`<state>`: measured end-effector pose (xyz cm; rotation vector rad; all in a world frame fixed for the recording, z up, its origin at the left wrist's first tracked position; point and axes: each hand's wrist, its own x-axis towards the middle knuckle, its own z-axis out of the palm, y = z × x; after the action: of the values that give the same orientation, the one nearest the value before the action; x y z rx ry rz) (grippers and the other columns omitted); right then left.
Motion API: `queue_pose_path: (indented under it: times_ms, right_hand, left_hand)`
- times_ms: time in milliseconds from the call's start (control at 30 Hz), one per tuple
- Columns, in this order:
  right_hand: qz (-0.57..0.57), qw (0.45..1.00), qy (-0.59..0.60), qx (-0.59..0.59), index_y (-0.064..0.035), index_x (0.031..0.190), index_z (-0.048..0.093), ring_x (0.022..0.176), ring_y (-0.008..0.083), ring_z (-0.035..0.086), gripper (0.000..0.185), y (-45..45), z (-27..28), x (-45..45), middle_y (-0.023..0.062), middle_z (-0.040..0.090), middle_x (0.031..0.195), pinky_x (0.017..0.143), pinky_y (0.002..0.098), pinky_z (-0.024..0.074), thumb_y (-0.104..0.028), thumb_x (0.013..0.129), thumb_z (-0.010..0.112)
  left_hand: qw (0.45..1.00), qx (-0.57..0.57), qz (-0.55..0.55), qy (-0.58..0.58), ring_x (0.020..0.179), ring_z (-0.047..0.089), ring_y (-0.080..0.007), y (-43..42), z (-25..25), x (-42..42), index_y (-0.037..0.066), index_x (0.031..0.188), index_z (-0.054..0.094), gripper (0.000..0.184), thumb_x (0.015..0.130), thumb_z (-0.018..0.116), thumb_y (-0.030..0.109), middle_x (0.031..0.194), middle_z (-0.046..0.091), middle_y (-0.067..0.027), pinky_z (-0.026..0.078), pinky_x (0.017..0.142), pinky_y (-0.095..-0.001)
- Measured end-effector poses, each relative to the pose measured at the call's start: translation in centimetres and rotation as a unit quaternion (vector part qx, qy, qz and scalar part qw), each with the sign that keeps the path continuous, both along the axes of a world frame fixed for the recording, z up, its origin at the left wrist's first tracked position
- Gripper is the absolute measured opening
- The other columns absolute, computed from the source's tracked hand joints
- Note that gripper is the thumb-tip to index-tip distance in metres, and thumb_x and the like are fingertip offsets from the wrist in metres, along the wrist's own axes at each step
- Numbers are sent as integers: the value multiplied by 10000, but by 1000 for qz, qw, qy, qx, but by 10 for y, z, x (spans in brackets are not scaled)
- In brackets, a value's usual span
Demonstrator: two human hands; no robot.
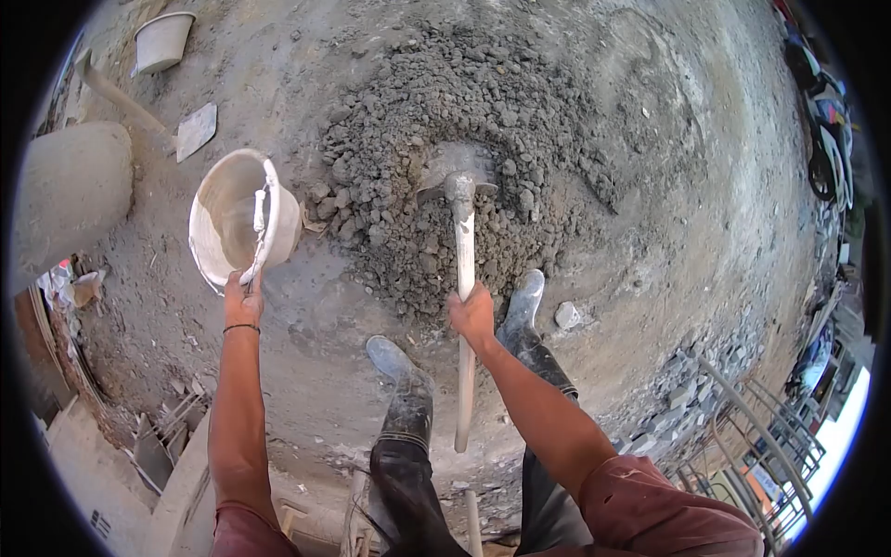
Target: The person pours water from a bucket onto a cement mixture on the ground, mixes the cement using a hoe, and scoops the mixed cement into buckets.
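Ground (650, 278) of grey-brown, dusty earth carries a broad, lumpy grey heap of damp-looking mix (408, 102), set from its middle toward its far edge. A wooden-handled hoe with a mix-caked metal head (466, 246) has its head down in the near part of the heap, its pale handle running back toward the person, between the two legs. The right hand (473, 314) has its grip closed round the middle of that handle, and the handle's end shows below it.

The left hand (245, 288) has its grip closed on the near rim of a pale, round, mix-smeared plastic bucket (289, 221). The bucket is tilted with its mouth partly toward the person, left of the heap; whether it touches the ground cannot be told.

Two dusty, dark rubber boots (405, 399) stand apart at the heap's near edge, one on each side of the handle. A small whitish stone (567, 316) lies just right of the right boot.

Near the ground's far left corner stands a second pale bucket (161, 46), with a flat, pale, squarish slab (197, 133) nearer the held one. Grey rubble (682, 399) and thin metal bars (761, 436) fill the near right corner.
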<state>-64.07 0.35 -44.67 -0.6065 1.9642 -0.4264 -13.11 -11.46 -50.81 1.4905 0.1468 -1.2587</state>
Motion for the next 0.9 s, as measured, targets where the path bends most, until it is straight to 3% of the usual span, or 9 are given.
queue_pose_path:
  times_ms: [133, 233, 433, 467, 567, 700, 767, 800, 900]
  right_hand:
    - [3, 1000, -4, -2, 56, 947, 582, 650, 294, 688, 277, -7, -5, -3, 201, 664, 753, 633, 436, 552, -167, 849, 714]
    - [-26, 997, -65, 45, 31, 891, 588, 519, 200, 618, 195, -30, 19, -1, 122, 630, 685, 483, 370, 500, -130, 871, 696]
    - [-75, 993, -94, -14, 20, 839, 576, 453, 150, 536, 159, -70, 44, 0, 53, 564, 636, 400, 328, 435, -86, 878, 688]
    - [-71, 993, -96, -14, 20, 839, 576, 453, 150, 536, 159, -76, 44, -2, 53, 564, 636, 400, 328, 435, -86, 878, 688]
    - [-74, 992, -92, -37, 24, 863, 576, 469, 137, 535, 164, -91, 48, -8, 57, 567, 650, 410, 318, 429, -94, 888, 687]
    - [-69, 989, -45, -119, 44, 906, 575, 496, 123, 535, 183, -135, 124, -16, 41, 554, 649, 430, 295, 416, -103, 898, 683]
    - [-56, 980, -55, -180, 47, 929, 573, 483, 129, 539, 180, -170, 175, -20, 34, 552, 645, 416, 282, 406, -101, 910, 672]
    - [-52, 980, -52, -187, 49, 940, 575, 480, 129, 540, 173, -193, 203, -20, 39, 559, 651, 411, 276, 405, -100, 918, 660]
    - [-14, 964, -39, -264, 72, 987, 572, 471, 125, 541, 192, -261, 249, -28, 60, 581, 666, 402, 274, 427, -108, 946, 624]
  left_hand:
    - [949, 5, 232, 212, 1260, 587, -332, 61, -86, 34, -158, 1278, 481, 395, 979, 548, 90, 1291, 592, -248, 583, 1034, -422]
    - [954, -5, 261, 149, 1255, 592, -368, 102, -95, 1, -167, 1304, 464, 448, 988, 563, 134, 1319, 579, -256, 597, 1014, -410]
    - [977, 100, 51, 179, 1527, 270, -361, 148, 39, -125, 48, 1614, -10, 1186, 875, 674, 675, 1700, 52, -159, 219, 1233, -557]
    - [979, 101, -59, 167, 1503, 326, -342, 159, 87, -166, 73, 1625, -17, 1113, 924, 598, 680, 1689, 147, -160, 279, 1210, -550]
    - [893, 82, -333, 291, 1459, 390, -277, 223, 192, -263, 62, 1633, 139, 884, 952, 699, 119, 1589, 394, -147, 397, 1142, -459]
    - [874, -53, -477, 75, 1352, 524, -278, 237, 314, -341, 37, 1589, 271, 895, 890, 796, 231, 1468, 529, -191, 525, 971, -389]
    - [803, 16, -593, -58, 1058, 702, -295, 223, 307, -354, 1, 1454, 458, 731, 870, 811, 262, 1171, 698, -216, 550, 844, -395]
    - [837, -18, -537, -107, 783, 674, -429, 200, 302, -369, 14, 1078, 614, 380, 864, 796, 270, 848, 671, -221, 520, 708, -470]
    - [841, -82, -512, -155, 760, 712, -344, 118, 281, -394, -18, 1137, 673, 433, 870, 797, 300, 807, 690, -205, 536, 689, -413]
